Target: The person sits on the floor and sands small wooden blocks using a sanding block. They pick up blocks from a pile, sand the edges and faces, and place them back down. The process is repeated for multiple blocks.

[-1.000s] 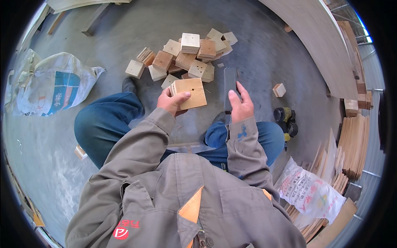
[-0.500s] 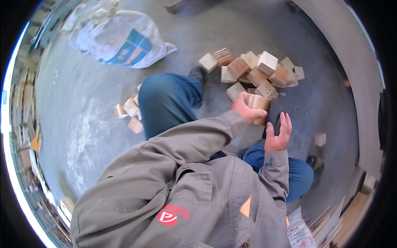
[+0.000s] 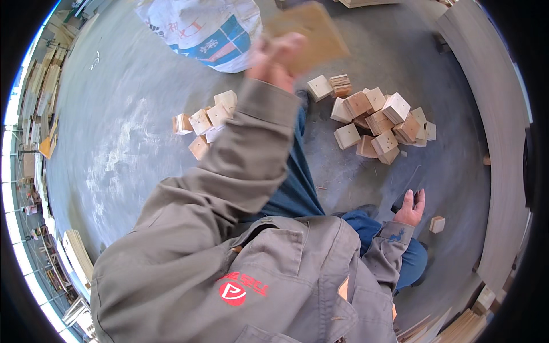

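Observation:
My left hand point(image 3: 277, 60) is raised at the upper middle, smeared by motion. Its fingers grip a squarish wooden block point(image 3: 314, 37), light brown and blurred, held above the floor in front of a white sack point(image 3: 211, 34) with blue print. Low on the right, my right hand point(image 3: 410, 209) has its thumb and fingers pointing up, curled around a dark thing point(image 3: 398, 203) that is mostly hidden; its kind cannot be made out. Beyond that hand lies a heap of wooden blocks point(image 3: 379, 123), several with small holes. A smaller group of blocks point(image 3: 200, 122) lies left of my left forearm.
A single small block point(image 3: 437, 224) sits on the floor right of my right hand. A long pale panel point(image 3: 496, 143) runs along the right side. Stacked boards point(image 3: 452, 328) stand at the lower right, and timber point(image 3: 43, 91) lines the left edge.
My left hand has carried the block from beside my right hand up and left to near the sack. My right hand has moved slightly right and down. The view has shifted.

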The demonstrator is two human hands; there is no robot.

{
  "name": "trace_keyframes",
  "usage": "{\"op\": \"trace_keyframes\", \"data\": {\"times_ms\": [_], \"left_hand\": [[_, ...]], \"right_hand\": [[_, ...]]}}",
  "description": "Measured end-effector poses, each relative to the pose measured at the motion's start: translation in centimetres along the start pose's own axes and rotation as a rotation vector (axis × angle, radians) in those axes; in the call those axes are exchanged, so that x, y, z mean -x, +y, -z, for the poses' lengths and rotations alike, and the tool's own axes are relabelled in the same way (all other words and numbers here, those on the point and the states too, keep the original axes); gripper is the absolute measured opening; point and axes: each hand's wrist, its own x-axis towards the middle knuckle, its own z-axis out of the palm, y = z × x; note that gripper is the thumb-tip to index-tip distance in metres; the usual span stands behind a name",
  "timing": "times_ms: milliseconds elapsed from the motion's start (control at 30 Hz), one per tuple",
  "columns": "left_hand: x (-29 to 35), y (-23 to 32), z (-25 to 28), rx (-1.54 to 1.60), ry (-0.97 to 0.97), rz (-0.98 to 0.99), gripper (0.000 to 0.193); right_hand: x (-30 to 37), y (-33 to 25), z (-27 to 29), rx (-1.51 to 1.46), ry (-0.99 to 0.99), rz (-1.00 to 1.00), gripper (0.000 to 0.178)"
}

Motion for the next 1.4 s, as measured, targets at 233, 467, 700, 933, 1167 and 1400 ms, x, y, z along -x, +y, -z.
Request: {"op": "trace_keyframes", "data": {"times_ms": [233,467,700,933,1167,1400], "left_hand": [[-1.0,13.7,21.0,-0.230,0.213,-0.023,0.056],[9.6,9.6,43.4,-0.276,1.036,0.271,0.056],[14.5,3.0,50.8,-0.056,1.161,0.323,0.052],[13.4,0.2,52.6,0.134,1.159,0.315,0.057],[12.6,-2.2,53.4,0.056,1.197,0.327,0.047],[12.6,-3.7,55.1,0.006,1.212,0.329,0.043]], "right_hand": [[0.3,0.4,-0.6,0.036,-0.118,-0.068,0.063],[0.2,2.8,-0.4,0.113,-0.207,-0.080,0.063],[0.5,3.7,-0.2,0.195,-0.257,-0.087,0.063],[1.6,3.3,-1.2,0.232,-0.266,-0.128,0.064],[1.4,4.0,-1.0,0.301,-0.314,-0.127,0.066],[1.4,3.8,-1.0,0.319,-0.324,-0.138,0.065]]}}
